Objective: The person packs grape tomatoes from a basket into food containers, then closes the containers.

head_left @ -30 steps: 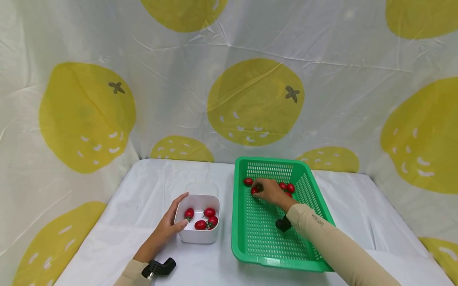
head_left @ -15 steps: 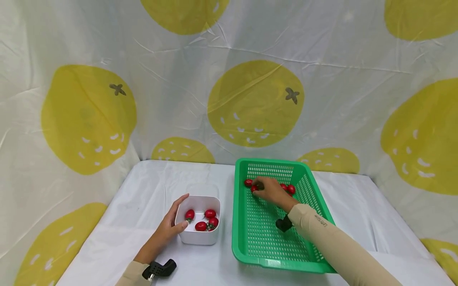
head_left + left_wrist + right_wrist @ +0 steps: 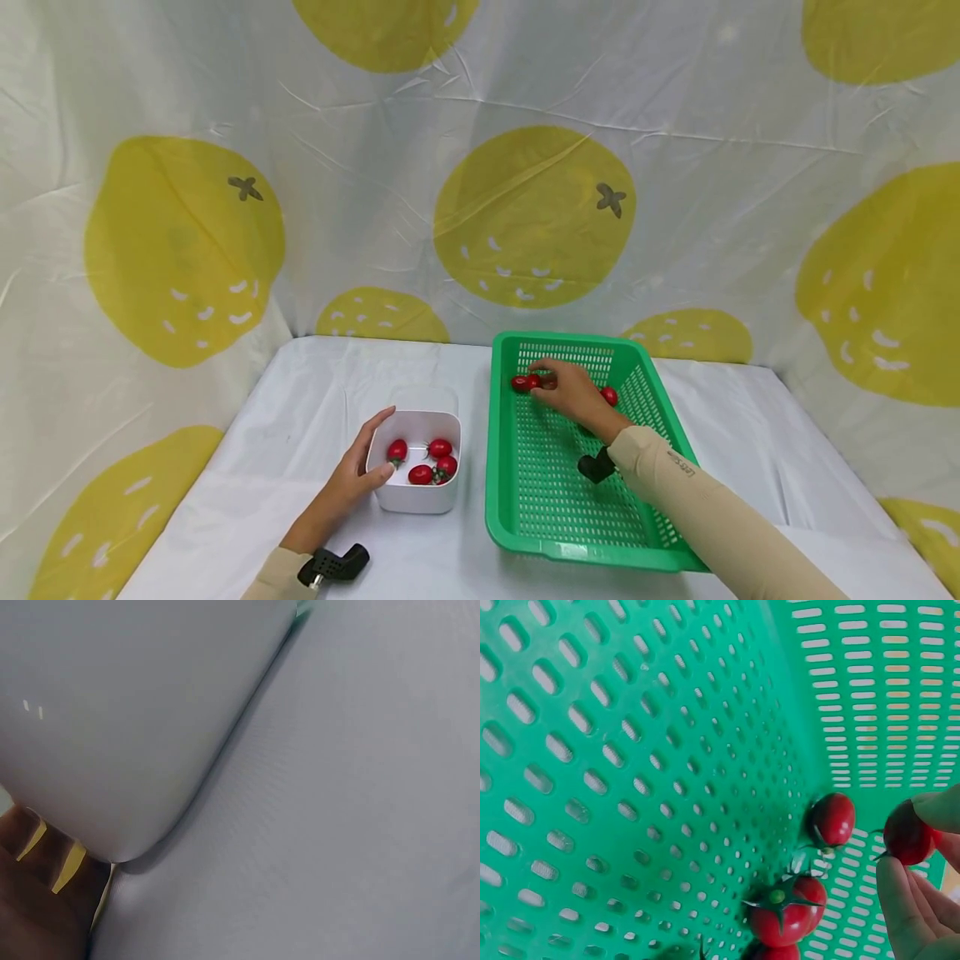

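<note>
My left hand [image 3: 349, 472] grips the near-left side of a white plastic container [image 3: 417, 498], thumb at the rim and fingers along the outside. Several cherry tomatoes [image 3: 439, 448] with green stems lie in the container. Over the far part of a green plastic basket [image 3: 501, 533], my right hand [image 3: 576, 397] reaches down. In the right wrist view its fingertips pinch a red cherry tomato [image 3: 907, 834]. Other cherry tomatoes [image 3: 832, 819] rest on the basket floor near its wall. One tomato [image 3: 520, 383] sits just left of the right fingertips in the head view.
A translucent, lid-like piece [image 3: 424, 400] lies behind the container. The white cloth [image 3: 330, 375] covers the table, and a lemon-print curtain [image 3: 360, 208] stands around the back and sides. The basket's raised rim surrounds the right hand.
My right hand has shifted slightly toward the back of the basket, and the tomato at its fingertips has moved beside the far-left one. My left hand stays on the container.
</note>
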A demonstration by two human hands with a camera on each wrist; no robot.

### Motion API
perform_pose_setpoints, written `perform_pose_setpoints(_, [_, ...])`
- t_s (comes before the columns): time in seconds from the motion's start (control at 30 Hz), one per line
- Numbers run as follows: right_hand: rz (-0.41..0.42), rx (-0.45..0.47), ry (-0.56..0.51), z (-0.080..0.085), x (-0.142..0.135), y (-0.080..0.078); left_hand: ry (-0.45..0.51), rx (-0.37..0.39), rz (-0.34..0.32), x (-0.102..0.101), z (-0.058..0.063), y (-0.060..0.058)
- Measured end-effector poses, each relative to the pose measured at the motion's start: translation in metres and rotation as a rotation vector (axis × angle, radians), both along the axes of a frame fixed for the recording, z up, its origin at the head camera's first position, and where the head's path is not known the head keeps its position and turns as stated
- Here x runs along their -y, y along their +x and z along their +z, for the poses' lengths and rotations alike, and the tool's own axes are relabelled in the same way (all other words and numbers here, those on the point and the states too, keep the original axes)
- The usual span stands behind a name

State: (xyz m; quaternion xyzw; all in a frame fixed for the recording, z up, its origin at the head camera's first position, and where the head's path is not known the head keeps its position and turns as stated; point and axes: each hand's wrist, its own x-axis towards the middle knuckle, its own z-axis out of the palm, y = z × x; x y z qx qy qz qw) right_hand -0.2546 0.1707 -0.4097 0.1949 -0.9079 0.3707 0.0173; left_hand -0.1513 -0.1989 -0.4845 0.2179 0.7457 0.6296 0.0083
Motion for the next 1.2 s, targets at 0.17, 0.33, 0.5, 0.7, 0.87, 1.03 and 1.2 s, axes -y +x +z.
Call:
perform_pose_setpoints(0.17, [-0.005,0.004,-0.010,0.003,0.000,0.003,0.000,-0.005,0.000,0.000,0.000,0.000])
perform_pose_setpoints(0.33, [0.001,-0.012,-0.007,0.007,0.002,0.006,-0.003,-0.004,0.004,0.000,0.000,0.000])
perform_pose_setpoints(0.5, [0.025,-0.064,-0.019,0.011,0.006,0.009,0.000,-0.004,-0.004,0.001,-0.001,0.000])
perform_pose_setpoints(0.7, [0.058,-0.113,-0.043,0.015,0.009,0.012,0.004,-0.001,-0.008,0.000,0.000,0.000])
perform_pose_setpoints(0.87, [0.066,-0.130,-0.060,0.018,0.010,0.013,0.001,-0.002,-0.005,0.000,0.000,0.000])
perform_pose_setpoints(1.03, [0.079,-0.164,-0.088,0.022,0.015,0.016,0.000,0.002,0.004,0.000,0.000,0.001])
perform_pose_setpoints(1.2, [0.101,-0.186,-0.116,0.026,0.023,0.019,0.011,0.007,0.006,-0.001,-0.001,0.000])
